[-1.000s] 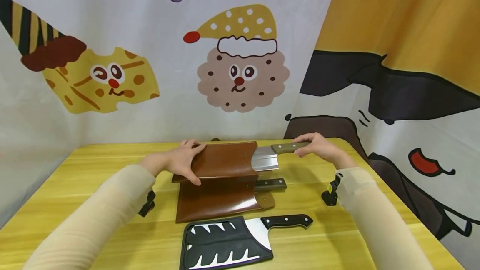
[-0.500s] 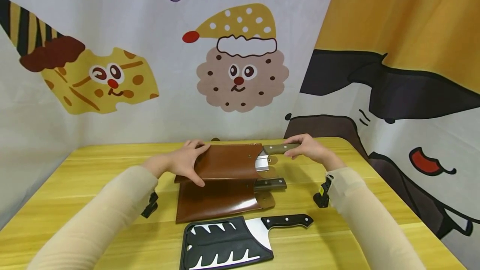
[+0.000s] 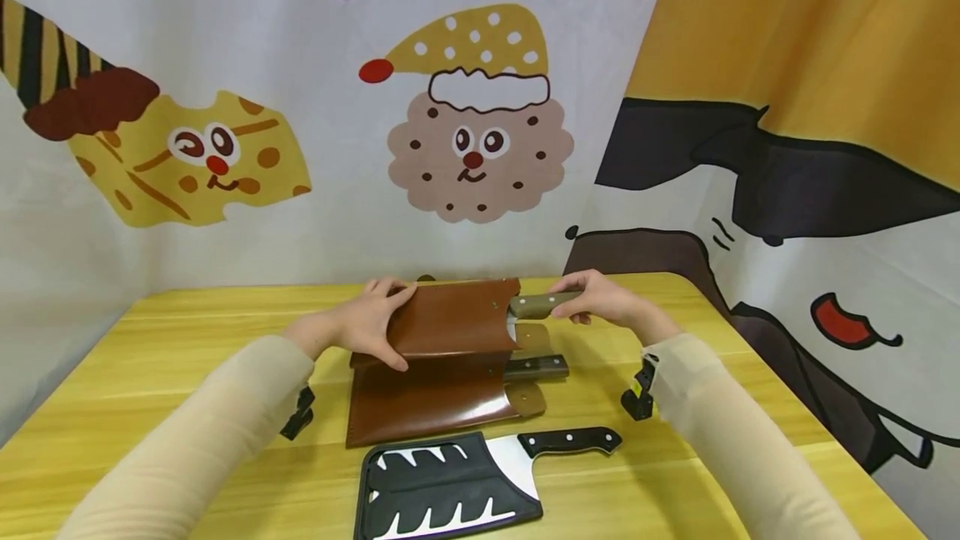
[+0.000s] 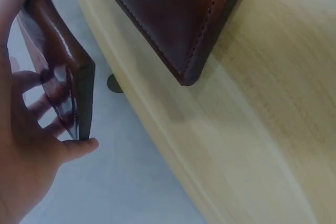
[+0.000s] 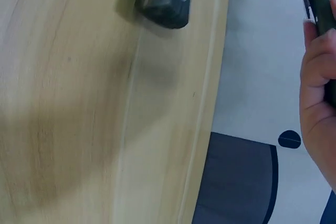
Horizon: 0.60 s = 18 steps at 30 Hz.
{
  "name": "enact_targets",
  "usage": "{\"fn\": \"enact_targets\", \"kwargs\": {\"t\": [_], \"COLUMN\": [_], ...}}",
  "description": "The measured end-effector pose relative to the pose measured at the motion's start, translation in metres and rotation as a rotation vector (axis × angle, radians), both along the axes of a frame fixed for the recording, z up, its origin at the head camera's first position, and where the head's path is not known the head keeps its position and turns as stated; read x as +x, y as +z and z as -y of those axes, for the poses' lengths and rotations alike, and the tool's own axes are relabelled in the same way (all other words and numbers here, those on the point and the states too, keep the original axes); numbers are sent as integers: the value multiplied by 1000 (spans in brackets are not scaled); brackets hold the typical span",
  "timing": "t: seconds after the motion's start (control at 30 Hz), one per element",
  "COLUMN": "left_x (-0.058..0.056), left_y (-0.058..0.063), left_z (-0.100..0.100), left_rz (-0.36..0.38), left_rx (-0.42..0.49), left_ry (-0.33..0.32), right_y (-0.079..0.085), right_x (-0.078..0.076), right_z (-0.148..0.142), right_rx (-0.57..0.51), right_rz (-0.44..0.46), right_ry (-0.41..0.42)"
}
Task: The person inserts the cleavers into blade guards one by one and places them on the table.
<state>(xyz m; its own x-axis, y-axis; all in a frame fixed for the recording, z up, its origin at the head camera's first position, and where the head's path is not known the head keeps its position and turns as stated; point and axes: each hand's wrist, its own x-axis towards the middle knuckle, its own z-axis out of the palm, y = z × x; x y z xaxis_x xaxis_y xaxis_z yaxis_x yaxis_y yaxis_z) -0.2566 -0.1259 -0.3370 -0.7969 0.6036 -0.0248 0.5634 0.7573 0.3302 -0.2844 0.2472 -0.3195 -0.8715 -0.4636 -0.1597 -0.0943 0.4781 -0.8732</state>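
My left hand (image 3: 363, 325) grips the left end of a brown leather knife sheath (image 3: 453, 317), thumb on the near edge and fingers over the far one. In the left wrist view that hand wraps the raised sheath's end (image 4: 73, 72). With my right hand (image 3: 607, 300) I hold the olive-brown handle (image 3: 531, 305) of a cleaver. Its blade is almost wholly inside the sheath, a bright sliver showing at the mouth. In the right wrist view, curled fingers (image 5: 317, 77) hold the handle at the right edge.
Just nearer lies a second brown sheath (image 3: 427, 402) with a dark-handled knife (image 3: 536, 367) in it. Nearest is a black-handled cleaver (image 3: 570, 441) in a black and white blade cover (image 3: 450, 486). The yellow wooden table (image 3: 202, 357) ends at a printed curtain (image 3: 337, 248).
My right hand has moved left, pushing the cleaver deeper into the sheath until little of the blade shows. My left hand keeps its grip, and the sheath tilts slightly.
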Motion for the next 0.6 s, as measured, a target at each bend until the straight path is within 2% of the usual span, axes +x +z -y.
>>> {"fn": "enact_targets", "kwargs": {"t": [0.13,0.23,0.33,0.47,0.6], "left_x": [-2,-5,-10,-18,-23], "left_y": [1,2,2,-1,-7], "left_z": [-6,-6,-4,-1,-2], "left_rz": [-1,-9,-11,-17,-35], "left_rx": [-1,-6,-14,-19,-68], "left_ry": [-12,-8,17,57,79], "right_y": [-2,-4,-8,-14,-20], "right_x": [-3,-6,-12,-18,-20], "right_z": [9,13,13,16,25], "right_rx": [58,47,-45,-190,-215], "right_rz": [-49,-50,11,113,189], "right_ry": [15,4,-41,-150,-241]}}
